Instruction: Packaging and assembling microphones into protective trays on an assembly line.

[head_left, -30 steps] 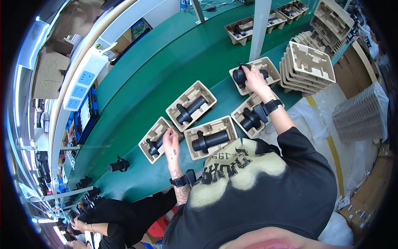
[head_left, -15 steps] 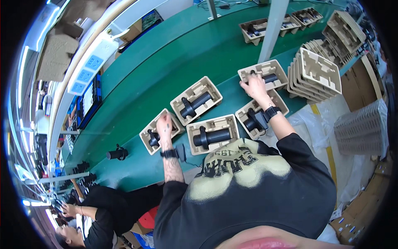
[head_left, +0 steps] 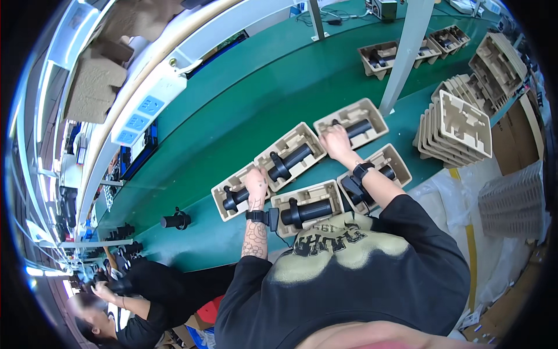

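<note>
My left hand [head_left: 256,181] is closed where the leftmost beige moulded tray [head_left: 232,178] meets the middle tray [head_left: 285,139]; its fingertips are hidden. On the right, my right hand [head_left: 336,142] grips the near left side of another moulded tray [head_left: 349,110], whose corner almost touches the middle one. Each tray holds a black cylindrical device with a ring-like collar, such as this black device [head_left: 292,161] in the middle tray. Closer to my body lie two more filled trays, a front tray [head_left: 278,218] and a front right tray [head_left: 401,160], partly covered by my right forearm.
A loose black device [head_left: 176,220] lies on the green bench [head_left: 203,134] at left. Nested empty trays [head_left: 450,136] are stacked at right, beyond a metal post [head_left: 407,58]. More filled trays [head_left: 378,51] stand at the back. Another person [head_left: 139,314] sits at lower left.
My right hand has drawn its tray leftward, up to the middle tray. My left hand stays at the leftmost tray. The whole view has shifted slightly.
</note>
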`<action>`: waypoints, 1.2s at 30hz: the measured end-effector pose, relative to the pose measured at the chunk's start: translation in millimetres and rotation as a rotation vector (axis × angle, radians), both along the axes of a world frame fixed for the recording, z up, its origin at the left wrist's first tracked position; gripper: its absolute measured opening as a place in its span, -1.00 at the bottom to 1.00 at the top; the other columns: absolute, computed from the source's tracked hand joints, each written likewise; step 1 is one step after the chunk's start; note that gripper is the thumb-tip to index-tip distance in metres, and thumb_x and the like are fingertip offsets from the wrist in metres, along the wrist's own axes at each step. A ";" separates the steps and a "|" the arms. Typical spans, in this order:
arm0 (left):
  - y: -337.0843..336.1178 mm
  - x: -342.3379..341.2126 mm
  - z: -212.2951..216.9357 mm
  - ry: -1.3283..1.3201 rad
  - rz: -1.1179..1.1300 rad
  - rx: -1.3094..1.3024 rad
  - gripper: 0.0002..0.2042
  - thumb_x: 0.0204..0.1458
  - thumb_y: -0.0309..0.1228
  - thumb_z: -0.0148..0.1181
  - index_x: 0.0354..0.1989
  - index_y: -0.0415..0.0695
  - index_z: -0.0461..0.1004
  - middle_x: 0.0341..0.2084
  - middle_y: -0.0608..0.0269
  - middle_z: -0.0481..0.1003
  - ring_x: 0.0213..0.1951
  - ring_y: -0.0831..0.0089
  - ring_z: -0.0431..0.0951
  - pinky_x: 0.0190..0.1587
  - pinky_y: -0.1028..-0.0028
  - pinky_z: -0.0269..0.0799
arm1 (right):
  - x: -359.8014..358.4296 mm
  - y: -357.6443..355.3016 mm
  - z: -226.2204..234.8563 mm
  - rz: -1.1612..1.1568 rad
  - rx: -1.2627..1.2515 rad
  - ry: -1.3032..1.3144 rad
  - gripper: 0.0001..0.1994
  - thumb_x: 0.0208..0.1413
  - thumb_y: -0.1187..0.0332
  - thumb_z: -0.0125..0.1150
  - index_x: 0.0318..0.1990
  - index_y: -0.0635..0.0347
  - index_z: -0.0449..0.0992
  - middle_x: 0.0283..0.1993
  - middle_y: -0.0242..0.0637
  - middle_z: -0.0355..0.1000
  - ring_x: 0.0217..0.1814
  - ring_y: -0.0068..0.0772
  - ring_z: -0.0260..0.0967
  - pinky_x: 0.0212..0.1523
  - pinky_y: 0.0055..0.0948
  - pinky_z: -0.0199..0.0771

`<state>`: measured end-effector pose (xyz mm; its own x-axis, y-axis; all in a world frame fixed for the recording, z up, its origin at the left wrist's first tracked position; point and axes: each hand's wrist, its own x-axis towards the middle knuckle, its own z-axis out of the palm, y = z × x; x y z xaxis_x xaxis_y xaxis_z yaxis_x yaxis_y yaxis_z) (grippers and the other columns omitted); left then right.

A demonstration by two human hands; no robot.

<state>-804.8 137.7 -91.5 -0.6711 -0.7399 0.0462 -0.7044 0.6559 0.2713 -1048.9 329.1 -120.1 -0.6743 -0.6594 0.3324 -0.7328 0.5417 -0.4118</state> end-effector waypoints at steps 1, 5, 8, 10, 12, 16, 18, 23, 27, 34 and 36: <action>-3.9 -3.6 0.1 0.006 0.002 -0.002 -0.56 0.10 -0.13 -0.01 -0.51 -0.34 0.51 -0.54 -0.25 0.50 -0.40 -0.14 0.54 -0.27 0.07 0.45 | 2.2 -7.1 -0.3 0.045 -0.066 -0.014 -0.73 -0.05 0.19 0.17 -0.53 0.25 0.54 -0.36 -0.09 0.46 -0.17 -0.12 0.39 0.05 -0.14 0.25; -10.4 -7.6 -3.5 0.011 0.022 0.003 -0.54 0.13 -0.11 -0.03 -0.53 -0.32 0.51 -0.55 -0.24 0.49 -0.41 -0.14 0.54 -0.31 0.06 0.45 | 6.6 -19.4 21.6 0.097 -0.018 -0.067 -0.71 -0.08 0.18 0.17 -0.50 0.27 0.53 -0.35 -0.09 0.45 -0.13 -0.09 0.39 0.10 -0.09 0.21; -24.5 10.3 -8.3 -0.084 0.073 -0.040 -0.51 0.14 -0.05 -0.04 -0.53 -0.29 0.51 -0.57 -0.22 0.50 -0.42 -0.14 0.54 -0.34 0.05 0.44 | 4.9 -43.9 2.5 0.138 0.194 -0.057 -0.65 -0.22 0.11 0.23 -0.39 0.23 0.56 -0.29 -0.10 0.48 -0.04 -0.07 0.35 0.19 -0.01 0.10; -31.6 -2.1 -14.7 -0.048 -0.042 0.007 -0.52 0.14 -0.07 -0.02 -0.53 -0.30 0.50 -0.58 -0.22 0.48 -0.43 -0.12 0.53 -0.35 0.04 0.42 | -4.6 -31.8 -2.0 0.168 0.205 0.044 -0.66 -0.28 0.15 0.26 -0.39 0.23 0.56 -0.24 -0.10 0.48 -0.03 -0.04 0.35 0.16 -0.01 0.13; -39.5 -4.7 -0.1 -0.050 -0.033 0.130 -0.53 0.13 -0.08 0.00 -0.53 -0.30 0.50 -0.58 -0.24 0.48 -0.43 -0.12 0.53 -0.35 0.04 0.41 | -6.3 -28.2 1.8 0.144 0.180 0.035 -0.65 -0.27 0.17 0.25 -0.35 0.24 0.55 -0.24 -0.10 0.46 -0.03 -0.05 0.35 0.15 -0.03 0.15; -73.1 -46.5 40.8 -0.010 0.003 0.265 -0.56 0.12 -0.11 0.02 -0.52 -0.32 0.49 -0.57 -0.26 0.46 -0.43 -0.11 0.53 -0.35 0.04 0.38 | -37.1 -52.5 39.7 0.120 0.137 -0.025 -0.65 -0.24 0.23 0.22 -0.27 0.25 0.50 -0.23 -0.10 0.42 -0.04 -0.07 0.35 0.11 -0.06 0.21; -87.0 -76.8 45.5 0.011 0.013 0.281 -0.57 0.11 -0.13 0.02 -0.52 -0.32 0.48 -0.57 -0.26 0.46 -0.43 -0.10 0.52 -0.35 0.04 0.37 | -68.5 -67.0 61.7 0.108 0.180 -0.091 -0.67 -0.23 0.24 0.22 -0.28 0.24 0.50 -0.24 -0.12 0.40 -0.05 -0.06 0.35 0.08 -0.06 0.24; -130.2 -182.7 -7.6 0.157 -0.344 0.017 -0.64 0.10 -0.21 0.01 -0.26 -0.34 0.45 -0.52 -0.20 0.50 -0.46 -0.10 0.52 -0.36 0.05 0.41 | -136.4 -105.5 17.3 -0.254 0.119 -0.041 -0.77 -0.08 0.28 0.13 -0.30 0.21 0.50 -0.21 -0.16 0.39 -0.10 -0.11 0.36 -0.04 0.05 0.28; -100.1 -250.3 -41.4 0.120 -0.252 -0.002 -0.49 0.07 -0.24 0.01 0.09 -0.43 0.25 -0.49 -0.21 0.51 -0.45 -0.07 0.53 -0.36 0.05 0.43 | -178.9 -117.2 -13.2 -0.504 0.206 -0.049 -0.81 0.00 0.30 0.04 -0.29 0.17 0.49 -0.16 -0.18 0.38 -0.06 -0.13 0.35 -0.06 0.14 0.25; -100.6 -203.8 -13.6 0.434 -0.401 0.338 -0.53 0.09 -0.35 0.04 0.17 -0.28 0.24 -0.37 -0.15 0.53 -0.33 0.08 0.56 -0.25 0.32 0.46 | -127.3 -74.4 39.3 -0.136 -0.026 0.103 -0.57 0.04 0.25 0.15 0.06 0.23 0.40 0.07 -0.04 0.31 0.16 -0.06 0.23 0.16 0.01 0.17; -62.5 -183.1 36.8 0.570 -0.416 0.405 -0.65 0.12 -0.41 0.03 0.07 -0.25 0.34 -0.38 0.05 0.55 -0.33 0.32 0.56 -0.23 0.43 0.45 | -110.9 1.8 72.9 0.157 -0.101 -0.467 -0.54 0.05 0.19 0.15 0.08 0.21 0.39 0.00 -0.02 0.40 0.07 -0.02 0.33 0.07 -0.16 0.32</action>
<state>-987.9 75.2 -54.7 -0.8489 -0.4678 0.2460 -0.1069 0.6078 0.7869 -1159.8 330.9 -47.2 -0.6617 -0.7448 0.0860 -0.5273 0.3808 -0.7596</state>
